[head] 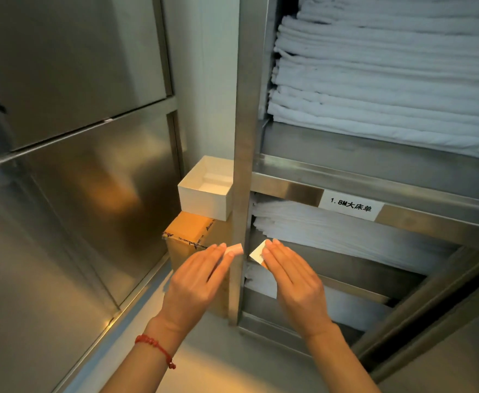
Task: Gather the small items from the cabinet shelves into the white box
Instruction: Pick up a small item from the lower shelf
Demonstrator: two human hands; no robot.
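**Both hands held a small white item at the cabinet post**

Left hand (pixel 197 275): back of hand toward the camera, fingers extended and close together, not fanned. Fingertips pinched a small white rectangular packet (pixel 235 248), which stuck out past the fingertips and sat just against the left face of the vertical stainless steel cabinet post (pixel 244 165). Thumb was hidden under the hand, so exact grip couldn't be read. Red braided string bracelet (pixel 156 347) on that wrist.

Right hand (pixel 295 275): same pose, fingers straight-ish and together, back of hand up. Fingertips held a small flat white card-like packet (pixel 257 253) with a faint mark on it, tilted on a corner, just right of the post. Thumb was also out of sight.

The two hands were apart, one on either side of the post, with the items near each other and the post between them.

Open white rectangular cardboard box (pixel 204 201): sat on top of a brown taped cardboard carton (pixel 188 232), left of the post, above and beyond the left hand. Some pale contents showed on its floor; couldn't tell what they were.

Right of the post: steel shelves with stacks of folded white linen (pixel 388 75) above and (pixel 332 225) below, and a white shelf label with black print (pixel 350 207) on the shelf edge. Brushed steel cabinet doors (pixel 62 109) on the left.
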